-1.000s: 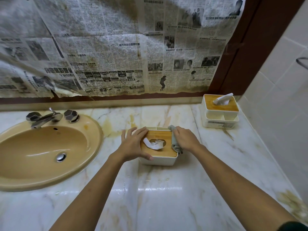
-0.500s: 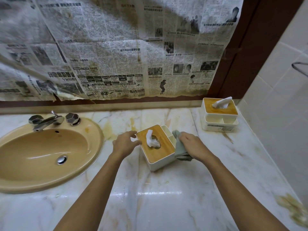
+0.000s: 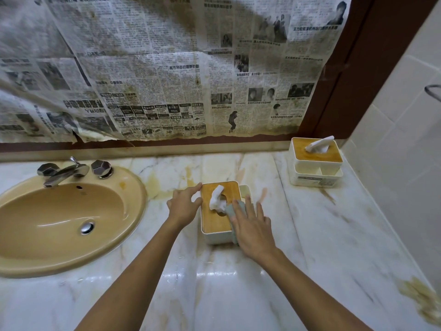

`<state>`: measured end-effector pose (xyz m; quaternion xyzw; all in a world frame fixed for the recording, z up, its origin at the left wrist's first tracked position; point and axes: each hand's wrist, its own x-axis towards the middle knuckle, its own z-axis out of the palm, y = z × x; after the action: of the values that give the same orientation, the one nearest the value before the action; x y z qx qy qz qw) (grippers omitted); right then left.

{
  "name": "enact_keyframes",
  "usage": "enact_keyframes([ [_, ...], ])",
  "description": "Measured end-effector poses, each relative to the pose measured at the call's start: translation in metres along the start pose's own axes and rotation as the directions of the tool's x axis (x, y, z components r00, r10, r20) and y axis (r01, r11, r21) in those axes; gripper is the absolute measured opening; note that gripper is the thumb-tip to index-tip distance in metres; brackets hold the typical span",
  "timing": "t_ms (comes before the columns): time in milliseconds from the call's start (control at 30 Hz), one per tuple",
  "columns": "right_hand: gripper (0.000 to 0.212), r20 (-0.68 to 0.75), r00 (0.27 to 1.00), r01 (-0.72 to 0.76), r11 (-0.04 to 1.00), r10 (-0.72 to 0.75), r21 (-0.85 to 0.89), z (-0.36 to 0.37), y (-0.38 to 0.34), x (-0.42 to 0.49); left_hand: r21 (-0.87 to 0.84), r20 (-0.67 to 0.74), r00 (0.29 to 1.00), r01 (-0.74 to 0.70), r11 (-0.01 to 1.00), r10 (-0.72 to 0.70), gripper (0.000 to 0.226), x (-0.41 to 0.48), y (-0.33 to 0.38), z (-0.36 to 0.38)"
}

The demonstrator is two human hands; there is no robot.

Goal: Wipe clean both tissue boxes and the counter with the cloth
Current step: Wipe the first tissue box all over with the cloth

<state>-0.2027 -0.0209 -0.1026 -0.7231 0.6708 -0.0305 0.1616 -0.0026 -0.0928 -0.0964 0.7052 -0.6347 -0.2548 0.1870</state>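
Box 1, table centre, being steadied against wiping by left grip curled on its edge. Cloth being pressed onto lid by flat, uncurled right grip. Box 2 waiting back-right.

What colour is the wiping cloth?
Pale grey-green cloth, seen in the head view under the right hand on the near tissue box.
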Motion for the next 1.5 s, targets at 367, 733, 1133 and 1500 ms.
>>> enact_keyframes([
  [367, 0.06, 0.069, 0.996, -0.05, 0.999, 0.049, 0.009, -0.017, 0.001, 0.076, 0.045, 0.008, 1.0, -0.027, 0.999, 0.026, 0.049, -0.001, 0.0, -0.002],
  [733, 0.059, 0.094, 0.993, -0.066, 0.998, 0.065, 0.012, 0.001, -0.001, 0.005, 0.006, -0.001, 0.999, -0.039, 0.999, 0.039, 0.049, 0.0, -0.003, 0.001],
  [1133, 0.059, 0.115, 0.993, -0.042, 0.999, 0.039, 0.028, -0.019, -0.002, 0.062, -0.009, -0.003, 0.999, -0.053, 0.999, 0.053, 0.048, -0.001, -0.005, 0.002],
  [1500, 0.06, 0.055, 0.998, -0.014, 1.0, 0.015, -0.021, -0.02, 0.001, 0.07, 0.009, 0.011, 0.998, -0.064, 0.998, 0.064, 0.048, 0.001, -0.006, 0.003],
])
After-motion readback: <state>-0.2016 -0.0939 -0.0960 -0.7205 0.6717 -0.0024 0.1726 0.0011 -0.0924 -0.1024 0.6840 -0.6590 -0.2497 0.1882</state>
